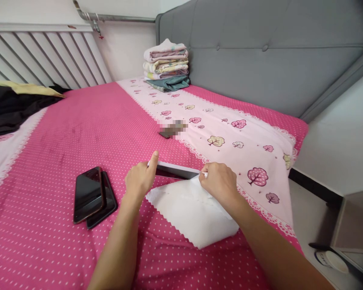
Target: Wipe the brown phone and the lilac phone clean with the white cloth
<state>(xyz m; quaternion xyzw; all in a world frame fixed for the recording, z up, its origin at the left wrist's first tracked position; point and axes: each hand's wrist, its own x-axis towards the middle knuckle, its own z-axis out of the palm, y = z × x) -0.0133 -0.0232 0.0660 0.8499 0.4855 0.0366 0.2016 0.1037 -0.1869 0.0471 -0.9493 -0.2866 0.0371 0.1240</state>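
Observation:
A tablet (178, 169) with a pale frame and a dark face is held tilted above the bed, seen nearly edge-on. My left hand (141, 175) grips its left end, thumb raised along the edge. At its right end, my right hand (219, 181) is closed on a white cleaning cloth (193, 209) with zigzag edges. The cloth drapes down toward me and hides the tablet's lower part. Two dark phones lie to the left of my left forearm: the upper phone (88, 193) rests partly over the lower phone (107, 203).
Pink dotted bedding (78, 121) spreads under everything. A small pixelated item (172, 129) lies beyond the tablet. Folded cloths (166, 64) are stacked by the grey headboard (260, 68). Dark clothing (15, 106) lies at far left near a radiator (48, 56). A white tub (331, 261) stands at lower right.

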